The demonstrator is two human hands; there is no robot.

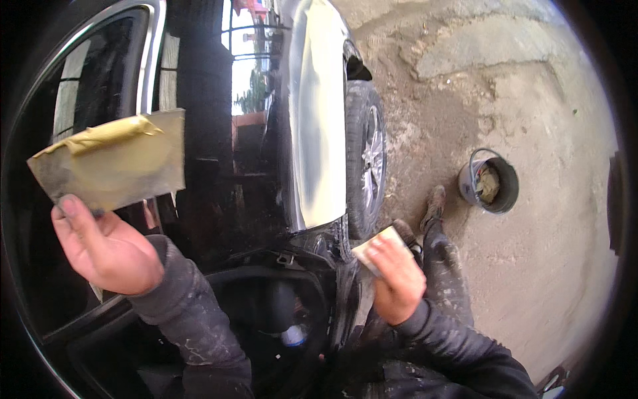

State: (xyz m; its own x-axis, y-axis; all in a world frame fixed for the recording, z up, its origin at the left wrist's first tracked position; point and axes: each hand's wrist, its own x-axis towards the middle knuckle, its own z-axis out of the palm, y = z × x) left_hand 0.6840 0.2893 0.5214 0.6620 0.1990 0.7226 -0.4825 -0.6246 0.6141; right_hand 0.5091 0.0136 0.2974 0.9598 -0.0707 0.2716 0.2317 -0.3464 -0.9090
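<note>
My left hand [109,256] grips a thin flat metal plate [126,174] by its near edge, thumb on top. A thick ridge of yellow putty [109,135] lies along the plate's far side, with a thinner smear below it. In my right hand [399,282] is a small pale flat spreader [391,235], partly covered by my fingers. The spreader is near the lower end of a black car's curved body panel [322,120], which carries a broad pale-yellow filler layer with greyish streaks. Whether the spreader touches the car cannot be told.
Right of the panel is the car's wheel [372,156]. A dark bucket [469,187] with a raised handle stands on the rough concrete floor [531,266], with something yellowish inside. My shoe [435,206] is between wheel and bucket. An open dark car compartment [266,312] lies below the panel.
</note>
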